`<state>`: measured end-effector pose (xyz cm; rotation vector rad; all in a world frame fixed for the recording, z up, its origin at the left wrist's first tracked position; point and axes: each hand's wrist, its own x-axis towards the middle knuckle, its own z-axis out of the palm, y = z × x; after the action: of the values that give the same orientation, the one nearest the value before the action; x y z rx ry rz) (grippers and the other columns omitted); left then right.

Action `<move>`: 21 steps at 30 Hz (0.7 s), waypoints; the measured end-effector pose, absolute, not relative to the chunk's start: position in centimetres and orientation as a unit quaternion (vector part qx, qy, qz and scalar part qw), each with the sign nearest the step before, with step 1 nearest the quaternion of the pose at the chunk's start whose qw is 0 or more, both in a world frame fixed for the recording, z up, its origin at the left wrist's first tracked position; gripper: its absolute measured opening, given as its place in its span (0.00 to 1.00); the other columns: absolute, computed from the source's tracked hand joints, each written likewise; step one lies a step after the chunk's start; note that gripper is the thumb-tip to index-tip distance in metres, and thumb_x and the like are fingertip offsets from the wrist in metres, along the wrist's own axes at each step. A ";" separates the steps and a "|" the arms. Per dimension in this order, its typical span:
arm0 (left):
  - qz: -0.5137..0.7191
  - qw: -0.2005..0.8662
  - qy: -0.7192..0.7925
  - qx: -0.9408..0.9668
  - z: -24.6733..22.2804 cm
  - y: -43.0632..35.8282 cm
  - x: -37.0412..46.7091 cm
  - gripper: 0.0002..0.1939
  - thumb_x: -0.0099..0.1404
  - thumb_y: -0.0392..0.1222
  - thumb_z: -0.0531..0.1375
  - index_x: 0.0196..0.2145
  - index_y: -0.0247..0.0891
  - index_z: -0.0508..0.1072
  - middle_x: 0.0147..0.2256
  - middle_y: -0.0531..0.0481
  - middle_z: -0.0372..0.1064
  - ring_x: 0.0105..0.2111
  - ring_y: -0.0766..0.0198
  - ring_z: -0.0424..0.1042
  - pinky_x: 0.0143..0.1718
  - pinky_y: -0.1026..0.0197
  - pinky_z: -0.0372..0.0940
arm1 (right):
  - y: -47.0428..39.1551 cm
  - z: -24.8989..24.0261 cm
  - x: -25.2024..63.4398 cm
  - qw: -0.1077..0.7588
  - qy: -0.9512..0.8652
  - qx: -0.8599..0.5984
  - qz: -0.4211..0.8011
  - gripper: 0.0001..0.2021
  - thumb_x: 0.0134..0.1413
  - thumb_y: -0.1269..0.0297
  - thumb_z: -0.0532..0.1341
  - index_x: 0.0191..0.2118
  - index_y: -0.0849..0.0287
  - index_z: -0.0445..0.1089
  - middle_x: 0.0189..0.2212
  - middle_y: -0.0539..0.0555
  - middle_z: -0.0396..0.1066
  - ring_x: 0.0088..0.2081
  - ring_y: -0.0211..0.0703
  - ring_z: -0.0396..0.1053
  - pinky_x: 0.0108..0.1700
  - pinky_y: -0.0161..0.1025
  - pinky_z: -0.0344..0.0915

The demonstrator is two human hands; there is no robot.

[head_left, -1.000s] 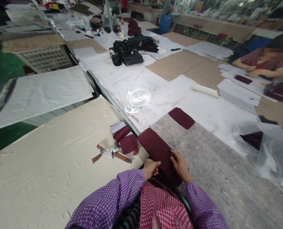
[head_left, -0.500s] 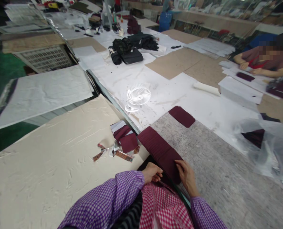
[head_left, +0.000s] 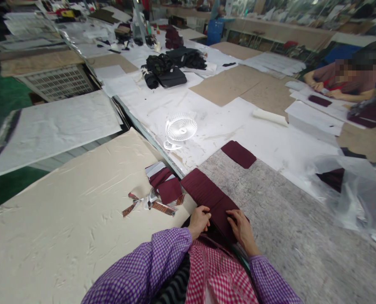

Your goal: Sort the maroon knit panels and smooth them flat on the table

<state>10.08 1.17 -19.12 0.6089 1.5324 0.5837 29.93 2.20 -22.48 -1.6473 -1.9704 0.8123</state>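
Observation:
A long row of overlapping maroon fabric pieces (head_left: 206, 192) lies along the near edge of the grey table. At its left edge is my left hand (head_left: 200, 220), its fingers closed in a pinch; whatever they hold is too small to make out. My right hand (head_left: 241, 228) rests on the near end of the row, fingers curved and somewhat apart, touching the top piece. Dark cloth shows under the row between the hands. Beyond the row, a flat maroon stack (head_left: 238, 154) lies alone. Left of it are smaller maroon and pale pieces (head_left: 169, 190) beside patterned strips (head_left: 164, 207).
A white fan (head_left: 181, 128) stands on the white-covered table. Dark folded garments (head_left: 171, 69) lie behind it. A clear plastic bag (head_left: 358, 194) is at the right. At the far right, a person (head_left: 346, 82) handles papers by a maroon piece.
My left hand has moved up and forward to the edge of the maroon row. My right hand has shifted slightly left over the row. The whole view has shifted a little.

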 end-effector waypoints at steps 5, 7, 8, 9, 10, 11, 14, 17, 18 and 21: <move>0.222 0.666 0.669 0.246 -19.8 1.2 10.8 0.11 0.61 0.39 0.56 0.41 0.32 0.69 0.13 0.59 0.61 0.09 0.72 0.56 0.12 0.69 0.48 | 2.1 -22.7 29.9 0.222 -0.715 -0.595 0.293 0.12 0.54 0.65 0.53 0.40 0.60 0.70 0.38 0.58 0.68 0.41 0.48 0.67 0.46 0.47 0.65; 0.208 0.675 0.666 0.240 -20.0 1.1 11.0 0.10 0.62 0.42 0.57 0.36 0.32 0.70 0.12 0.59 0.60 0.09 0.72 0.55 0.12 0.69 0.47 | 2.1 -22.8 29.9 0.224 -0.715 -0.594 0.292 0.12 0.54 0.65 0.53 0.41 0.60 0.70 0.38 0.58 0.67 0.41 0.48 0.67 0.46 0.47 0.65; 0.203 0.677 0.666 0.240 -20.1 1.1 11.1 0.10 0.61 0.43 0.58 0.34 0.32 0.71 0.11 0.59 0.60 0.09 0.72 0.54 0.12 0.69 0.47 | 2.0 -22.8 29.9 0.226 -0.715 -0.594 0.291 0.12 0.54 0.65 0.53 0.41 0.60 0.70 0.38 0.58 0.67 0.41 0.48 0.67 0.46 0.47 0.64; 0.199 0.677 0.666 0.242 -20.2 1.0 11.2 0.10 0.60 0.44 0.59 0.32 0.32 0.71 0.11 0.58 0.60 0.09 0.73 0.54 0.12 0.69 0.47 | 2.0 -22.8 29.9 0.227 -0.716 -0.594 0.290 0.12 0.54 0.65 0.53 0.41 0.60 0.70 0.38 0.58 0.67 0.41 0.48 0.67 0.46 0.47 0.65; 0.196 0.674 0.669 0.244 -20.2 1.0 11.4 0.10 0.59 0.44 0.60 0.30 0.33 0.71 0.11 0.58 0.60 0.09 0.73 0.53 0.12 0.68 0.47 | 2.0 -22.8 29.8 0.227 -0.716 -0.594 0.289 0.12 0.54 0.65 0.53 0.41 0.60 0.70 0.38 0.58 0.67 0.41 0.48 0.67 0.46 0.47 0.65; 0.192 0.671 0.672 0.248 -20.3 1.0 11.5 0.10 0.58 0.44 0.61 0.28 0.33 0.72 0.11 0.58 0.60 0.09 0.73 0.53 0.12 0.68 0.47 | 2.0 -22.8 29.8 0.227 -0.716 -0.594 0.287 0.12 0.54 0.65 0.53 0.41 0.60 0.70 0.38 0.58 0.67 0.42 0.48 0.67 0.46 0.47 0.64; 0.182 0.659 0.683 0.258 -20.3 0.9 12.0 0.11 0.56 0.44 0.63 0.23 0.33 0.71 0.10 0.57 0.60 0.09 0.73 0.53 0.14 0.68 0.49 | 1.9 -22.8 29.7 0.225 -0.717 -0.597 0.279 0.12 0.54 0.65 0.53 0.41 0.60 0.70 0.38 0.59 0.67 0.42 0.49 0.66 0.46 0.48 0.64; 0.174 0.646 0.695 0.264 -20.4 0.9 12.3 0.12 0.55 0.43 0.63 0.19 0.33 0.71 0.10 0.56 0.60 0.10 0.73 0.54 0.14 0.67 0.51 | 1.8 -22.8 29.6 0.220 -0.719 -0.601 0.273 0.13 0.54 0.66 0.52 0.41 0.60 0.71 0.38 0.59 0.67 0.42 0.49 0.66 0.46 0.48 0.64; 0.172 0.643 0.698 0.265 -20.4 0.9 12.4 0.12 0.55 0.42 0.63 0.18 0.34 0.70 0.10 0.56 0.59 0.10 0.73 0.54 0.15 0.67 0.51 | 1.8 -22.8 29.6 0.218 -0.720 -0.601 0.271 0.13 0.55 0.65 0.52 0.41 0.61 0.71 0.38 0.59 0.67 0.42 0.49 0.66 0.46 0.48 0.64; 0.166 0.636 0.704 0.268 -20.6 1.0 12.5 0.12 0.54 0.39 0.62 0.16 0.35 0.68 0.09 0.57 0.59 0.10 0.72 0.54 0.14 0.67 0.51 | 1.7 -22.7 29.5 0.214 -0.722 -0.601 0.267 0.12 0.55 0.65 0.53 0.41 0.61 0.71 0.38 0.59 0.67 0.42 0.48 0.66 0.46 0.47 0.64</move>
<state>12.51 1.04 -20.56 0.6130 1.6077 0.3802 29.52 1.73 -22.68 -1.6681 -2.0036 0.7395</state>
